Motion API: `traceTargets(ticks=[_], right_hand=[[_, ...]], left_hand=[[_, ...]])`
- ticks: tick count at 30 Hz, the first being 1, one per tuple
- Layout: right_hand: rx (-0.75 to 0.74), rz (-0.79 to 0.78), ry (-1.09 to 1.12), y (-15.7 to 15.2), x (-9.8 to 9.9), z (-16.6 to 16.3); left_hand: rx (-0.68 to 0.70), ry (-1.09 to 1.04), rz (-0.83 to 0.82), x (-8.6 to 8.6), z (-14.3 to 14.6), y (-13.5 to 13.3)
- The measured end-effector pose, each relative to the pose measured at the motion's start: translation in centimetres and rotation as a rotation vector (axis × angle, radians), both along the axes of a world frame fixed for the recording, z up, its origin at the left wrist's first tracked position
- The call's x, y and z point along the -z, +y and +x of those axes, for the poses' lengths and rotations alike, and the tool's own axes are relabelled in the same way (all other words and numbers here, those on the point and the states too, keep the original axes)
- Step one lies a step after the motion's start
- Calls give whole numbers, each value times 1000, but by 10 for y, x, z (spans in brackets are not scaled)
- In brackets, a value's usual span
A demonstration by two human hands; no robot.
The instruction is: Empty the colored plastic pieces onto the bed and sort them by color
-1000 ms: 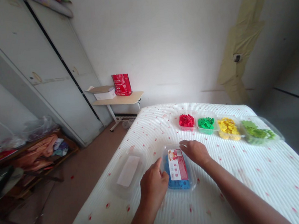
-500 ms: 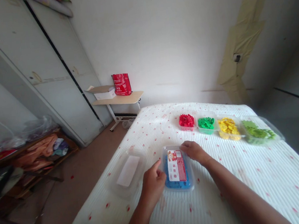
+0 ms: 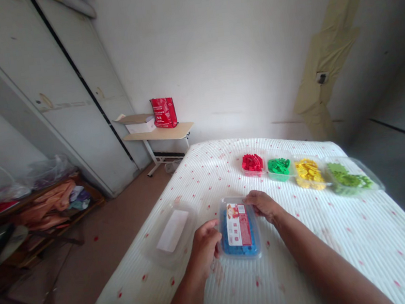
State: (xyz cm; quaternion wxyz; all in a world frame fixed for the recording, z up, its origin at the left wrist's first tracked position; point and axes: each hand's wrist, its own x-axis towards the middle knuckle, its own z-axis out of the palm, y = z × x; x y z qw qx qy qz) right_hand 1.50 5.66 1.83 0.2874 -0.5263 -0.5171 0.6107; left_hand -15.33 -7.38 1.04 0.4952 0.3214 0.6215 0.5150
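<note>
A clear lidded plastic container [image 3: 238, 226] with blue pieces inside and a red-and-white label on its lid rests on the table in front of me. My left hand [image 3: 206, 243] grips its left edge, thumb at the rim and fingers curled below. At the upper right corner, my right hand [image 3: 261, 205] pinches the rim. Left of it lies a clear plastic lid [image 3: 152, 255] with a white label, apart from both hands.
Along the table's right back stand containers of red pieces [image 3: 252, 163], green pieces [image 3: 279, 166], yellow pieces [image 3: 309, 171] and light green pieces [image 3: 347, 174]. A patterned cloth [image 3: 222, 164] covers the table. Behind, a small table [image 3: 171, 132] holds a red bag [image 3: 164, 112] and a box [image 3: 141, 125].
My left hand's index finger has gone from pointing along the container's side to curling against its left edge. My right hand stays at the upper right corner.
</note>
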Motion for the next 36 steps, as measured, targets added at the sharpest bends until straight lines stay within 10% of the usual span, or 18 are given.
traceTargets(ticks=[22,36], right_hand=[[69,51,-2,-4,0,-5],[49,71,-17,-4,1,-4]], left_hand=[[133,-31,-114,4,-7,20],[-52,112,136,22,3,37]])
